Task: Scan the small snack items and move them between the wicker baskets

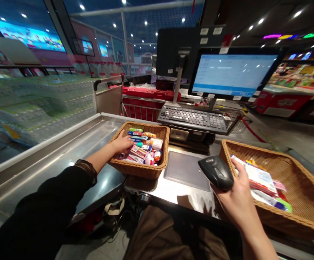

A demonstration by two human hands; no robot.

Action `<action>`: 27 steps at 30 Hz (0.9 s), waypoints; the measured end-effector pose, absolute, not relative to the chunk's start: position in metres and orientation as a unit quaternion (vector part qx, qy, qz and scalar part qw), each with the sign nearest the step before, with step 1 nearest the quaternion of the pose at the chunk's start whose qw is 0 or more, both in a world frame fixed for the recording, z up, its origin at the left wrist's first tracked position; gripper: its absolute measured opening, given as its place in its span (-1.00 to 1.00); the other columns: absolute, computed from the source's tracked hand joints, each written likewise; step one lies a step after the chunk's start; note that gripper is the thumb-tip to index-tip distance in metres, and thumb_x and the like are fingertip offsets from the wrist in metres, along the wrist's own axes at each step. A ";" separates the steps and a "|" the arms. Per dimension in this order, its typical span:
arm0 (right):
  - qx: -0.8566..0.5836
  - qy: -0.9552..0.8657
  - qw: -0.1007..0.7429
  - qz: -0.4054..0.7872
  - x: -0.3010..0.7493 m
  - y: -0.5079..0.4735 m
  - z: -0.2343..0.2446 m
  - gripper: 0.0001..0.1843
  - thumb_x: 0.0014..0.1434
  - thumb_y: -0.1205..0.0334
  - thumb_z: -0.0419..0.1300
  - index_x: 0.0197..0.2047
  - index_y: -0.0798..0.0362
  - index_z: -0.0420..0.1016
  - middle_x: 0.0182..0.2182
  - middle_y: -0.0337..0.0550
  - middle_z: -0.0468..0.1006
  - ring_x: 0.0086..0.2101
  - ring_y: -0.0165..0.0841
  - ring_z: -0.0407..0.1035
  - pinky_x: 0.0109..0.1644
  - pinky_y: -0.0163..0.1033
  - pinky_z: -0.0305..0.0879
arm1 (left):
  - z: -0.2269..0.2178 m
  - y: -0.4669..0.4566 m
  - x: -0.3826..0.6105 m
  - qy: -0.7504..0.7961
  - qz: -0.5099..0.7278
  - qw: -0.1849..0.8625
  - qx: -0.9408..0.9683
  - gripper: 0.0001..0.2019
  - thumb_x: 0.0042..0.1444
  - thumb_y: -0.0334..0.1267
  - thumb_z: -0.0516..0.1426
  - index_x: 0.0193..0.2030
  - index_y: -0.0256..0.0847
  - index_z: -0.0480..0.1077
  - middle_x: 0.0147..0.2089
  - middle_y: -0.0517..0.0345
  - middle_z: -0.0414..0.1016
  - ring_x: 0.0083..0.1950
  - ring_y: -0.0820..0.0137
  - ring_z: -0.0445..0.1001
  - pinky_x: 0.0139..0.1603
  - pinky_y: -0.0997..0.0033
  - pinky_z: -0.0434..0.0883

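Observation:
Reaching into the left wicker basket (138,171), my left hand (122,143) lies over small packaged goods with its thumb raised and fingers stretched out. Tubes, boxes and small egg-shaped packs (149,159) crowd that basket. Whether the fingertips touch one of the packs I cannot make out. My right hand (237,196) is closed around a black handheld barcode scanner (216,171), whose head points left over the counter. Beside that hand stands a larger wicker basket (304,186), with a white flat package (259,177) and other colourful packs at its near left end.
A grey plate (185,169) is set in the metal counter between the baskets. Behind it are a keyboard (193,117) and a lit monitor (231,74). A steel trough (83,144) runs along the left. Shopping carts (142,108) and stacked bottle packs (43,97) stand beyond.

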State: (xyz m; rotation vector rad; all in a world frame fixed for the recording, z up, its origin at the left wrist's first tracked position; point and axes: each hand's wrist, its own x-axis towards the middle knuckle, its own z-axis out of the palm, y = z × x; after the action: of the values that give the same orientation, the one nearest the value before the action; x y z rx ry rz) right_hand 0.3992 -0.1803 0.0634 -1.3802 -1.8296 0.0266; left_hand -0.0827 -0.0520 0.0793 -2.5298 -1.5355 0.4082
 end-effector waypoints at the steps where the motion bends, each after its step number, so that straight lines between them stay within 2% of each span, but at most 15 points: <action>1: -0.550 -0.726 0.413 0.012 0.399 -0.180 0.064 -0.66 0.02 0.09 0.29 -0.14 0.07 0.52 0.36 0.15 0.12 0.36 0.13 0.03 0.42 0.24 0.01 | 0.083 -0.052 -0.084 -0.520 0.118 0.084 -0.842 -0.72 0.06 -0.38 0.22 -0.05 -0.14 0.50 0.08 -0.06 0.57 0.39 0.00 0.22 0.39 -0.44 -0.28; 6: -0.551 -0.722 0.418 -0.007 0.400 -0.180 0.070 -0.62 0.07 0.06 0.26 -0.08 0.08 0.50 0.35 0.19 0.12 0.33 0.09 0.10 0.40 0.21 0.07 | 0.111 -0.054 -0.084 -0.535 0.011 0.155 -0.830 -0.73 0.13 -0.29 0.21 -0.01 -0.06 0.52 0.26 0.00 0.45 0.51 -0.08 -0.05 0.33 -0.56 -0.45; 9: -0.546 -0.722 0.424 -0.017 0.397 -0.180 0.079 -0.63 0.08 0.07 0.24 -0.09 0.08 0.50 0.34 0.23 0.12 0.33 0.12 0.09 0.37 0.25 0.10 | 0.133 -0.057 -0.065 -0.533 -0.058 0.175 -0.826 -0.70 0.14 -0.24 0.22 0.03 -0.06 0.51 0.31 0.00 0.42 0.53 -0.14 -0.12 0.31 -0.61 -0.46; 12: -0.551 -0.705 0.446 -0.011 0.386 -0.184 0.094 -0.69 0.08 0.12 0.22 -0.13 0.09 0.50 0.34 0.23 0.12 0.35 0.14 0.05 0.38 0.30 0.06 | 0.149 -0.060 -0.029 -0.517 -0.102 0.179 -0.831 -0.71 0.17 -0.21 0.21 0.05 -0.04 0.50 0.34 0.06 0.39 0.55 -0.11 -0.20 0.32 -0.62 -0.44; 15: -0.563 -0.696 0.446 0.006 0.373 -0.189 0.110 -0.69 0.10 0.16 0.19 -0.09 0.08 0.49 0.36 0.22 0.10 0.35 0.15 0.05 0.37 0.37 0.02 | 0.156 -0.064 0.018 -0.474 -0.127 0.178 -0.853 -0.70 0.17 -0.21 0.21 0.06 -0.05 0.50 0.36 0.06 0.36 0.55 -0.11 -0.22 0.34 -0.61 -0.41; 18: -0.573 -0.708 0.414 0.005 0.364 -0.191 0.116 -0.61 0.11 0.23 0.17 0.02 0.10 0.49 0.39 0.21 0.08 0.41 0.20 -0.12 0.37 0.42 -0.02 | 0.153 -0.065 0.065 -0.432 -0.152 0.169 -0.873 -0.68 0.16 -0.20 0.22 0.07 -0.05 0.50 0.37 0.02 0.36 0.55 -0.12 -0.20 0.35 -0.60 -0.41; 21: -0.587 -0.716 0.379 0.021 0.360 -0.194 0.113 -0.58 0.10 0.29 0.18 0.06 0.08 0.49 0.40 0.19 0.05 0.41 0.29 -0.19 0.33 0.50 0.00 | 0.145 -0.061 0.100 -0.405 -0.170 0.155 -0.885 -0.68 0.15 -0.22 0.23 0.06 -0.05 0.50 0.39 0.03 0.33 0.55 -0.12 -0.19 0.36 -0.59 -0.43; 27: -0.609 -0.691 0.390 0.000 0.357 -0.204 0.102 -0.54 0.11 0.40 0.10 0.09 0.09 0.47 0.39 0.24 0.06 0.41 0.21 -0.13 0.32 0.50 0.01 | 0.128 -0.052 0.136 -0.383 -0.184 0.128 -0.896 -0.67 0.13 -0.22 0.25 0.06 -0.02 0.51 0.42 0.04 0.28 0.55 -0.16 -0.22 0.35 -0.62 -0.39</action>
State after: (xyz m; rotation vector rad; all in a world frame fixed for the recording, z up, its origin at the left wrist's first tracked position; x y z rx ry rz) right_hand 0.3567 -0.2043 0.1019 -1.5473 -1.7572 0.0007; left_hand 0.1359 -0.0521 0.1276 -2.6065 -1.1135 -0.5349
